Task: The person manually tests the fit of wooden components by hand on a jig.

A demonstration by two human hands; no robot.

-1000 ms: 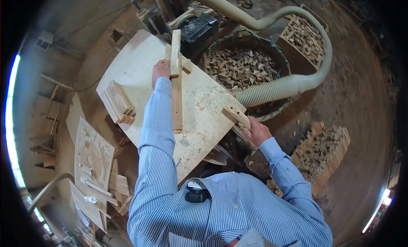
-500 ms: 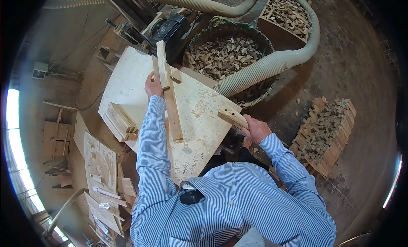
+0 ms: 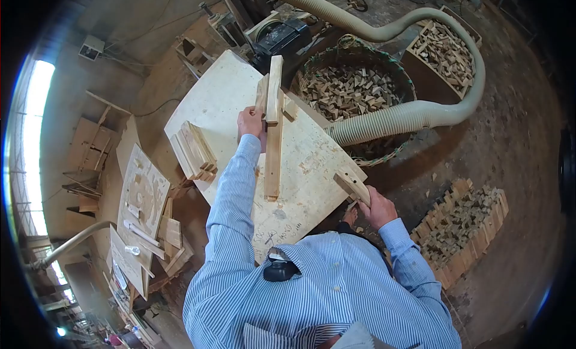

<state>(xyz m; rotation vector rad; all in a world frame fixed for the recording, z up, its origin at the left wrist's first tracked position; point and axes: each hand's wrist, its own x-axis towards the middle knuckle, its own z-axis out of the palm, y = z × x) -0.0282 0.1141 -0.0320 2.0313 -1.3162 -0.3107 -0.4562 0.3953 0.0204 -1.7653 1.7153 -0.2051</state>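
Right hand (image 3: 379, 208), beside the pale board (image 3: 306, 190), is clasping a wooden handle (image 3: 355, 186) right of centre; left hand (image 3: 251, 121), upper centre, is pinching a stick (image 3: 261, 93), seemingly aligning it; the next move is probably calling for steady pressure.

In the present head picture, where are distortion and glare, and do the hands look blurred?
Head view: fisheye distortion bows the outer scene inside black corners; the tall white window-like opening at left glares, with bluish fringing; the bare left hand and right hand look fairly sharp.

Wooden handle (image 3: 353, 186) matt; tabletop (image 3: 309, 145) scuffed; ribbed hose (image 3: 396, 122) probably plastic.
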